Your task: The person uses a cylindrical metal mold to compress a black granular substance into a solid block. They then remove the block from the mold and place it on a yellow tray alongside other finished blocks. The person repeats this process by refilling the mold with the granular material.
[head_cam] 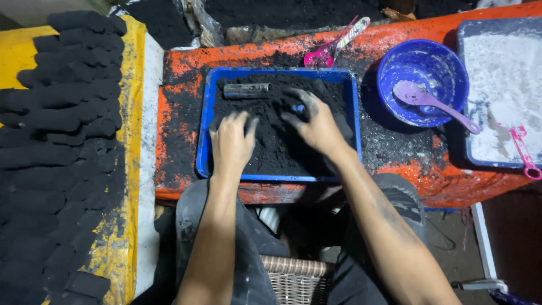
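A blue tray full of black powder sits on an orange table. My left hand rests palm down on the powder at the tray's left side, fingers apart and blackened. My right hand presses into the powder near the tray's middle, fingers spread and dug in. A short grey metal tube lies on the powder at the tray's far edge, apart from both hands.
Rows of black pressed briquettes cover a yellow board at left. A blue bowl with a purple spoon stands at right, beside a tray of white powder. A pink scoop lies behind the tray.
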